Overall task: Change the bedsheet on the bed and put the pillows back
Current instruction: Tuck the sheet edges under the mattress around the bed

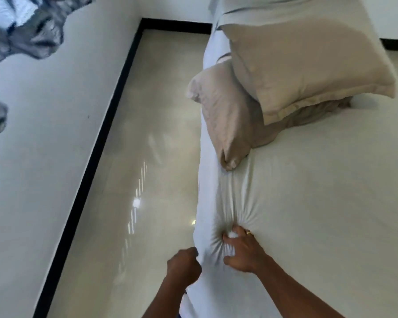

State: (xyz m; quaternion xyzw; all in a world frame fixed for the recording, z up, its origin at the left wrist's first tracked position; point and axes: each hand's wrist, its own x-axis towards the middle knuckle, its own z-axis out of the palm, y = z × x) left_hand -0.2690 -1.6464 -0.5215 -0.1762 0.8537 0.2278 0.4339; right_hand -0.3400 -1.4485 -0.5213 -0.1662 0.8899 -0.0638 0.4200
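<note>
The white fabric bedsheet (319, 203) lies stretched over the top of the bed (207, 180) and hangs down its left side, next to the floor. At the near edge of the mattress the person's right hand (244, 253) digs into the sheet with curled fingers and thumb, gripping a bunch of cloth. Tight creases fan out from that grip across the top and down the side. A gold ring (248, 232) sits on one finger of this hand. Just to its left, the left hand (184, 265) is closed in a fist against the hanging side of the sheet, with a fold of the fabric pinched in it. Both forearms reach in from the bottom of the view.

Farther along the bed, two pillows are stacked near the left edge. The large beige rectangular pillow (308, 70) lies on top, tilted. It rests on the crumpled beige lower pillow (225, 115), whose near corner touches the sheet at the mattress edge.

Beside the bed runs a glossy cream tiled floor (136, 157), bordered by a black skirting strip (101, 138) at the foot of a white wall (44, 134). A blurred grey curtain (25, 26) hangs at the upper left.
</note>
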